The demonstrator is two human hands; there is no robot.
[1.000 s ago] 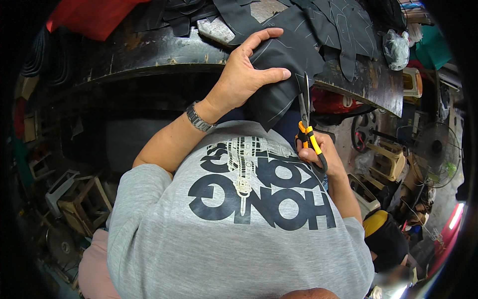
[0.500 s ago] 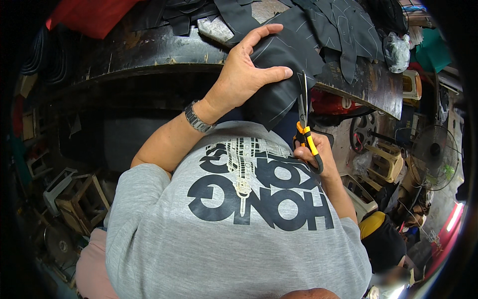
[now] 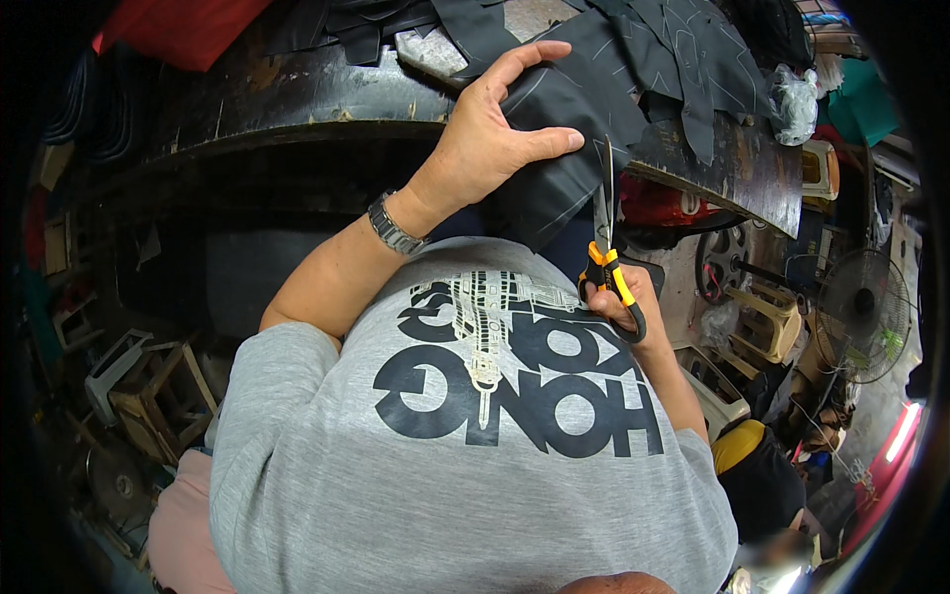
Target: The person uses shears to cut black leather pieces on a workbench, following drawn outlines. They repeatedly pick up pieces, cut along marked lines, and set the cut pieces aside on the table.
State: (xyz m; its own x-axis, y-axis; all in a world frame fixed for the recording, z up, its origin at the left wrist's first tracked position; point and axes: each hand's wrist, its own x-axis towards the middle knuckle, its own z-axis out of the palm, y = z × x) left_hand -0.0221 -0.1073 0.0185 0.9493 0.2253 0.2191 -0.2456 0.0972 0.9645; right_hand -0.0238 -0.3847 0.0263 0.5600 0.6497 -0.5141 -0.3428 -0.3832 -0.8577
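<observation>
My left hand (image 3: 485,144) presses flat, fingers spread, on the dark chalk-marked fabric piece (image 3: 569,148) at the worn black table's edge (image 3: 297,104). My right hand (image 3: 623,302) grips orange-handled scissors (image 3: 606,243), blades in the cloth. Risk: thumb sits near the blades; overhanging cloth could slip, pulling the cut off the line.

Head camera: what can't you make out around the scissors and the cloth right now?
- Scissors: the blades show edge-on, so open or closed is unclear.
- Right hand: its fingers are hidden in the handles and behind the grey shirt.
- Dark cloth: the left hand covers part of it; its lower end drops behind the shirt.
- Chalk lines on the cloth: too faint to follow.
- Table: its far side is cut off by the top edge.
</observation>
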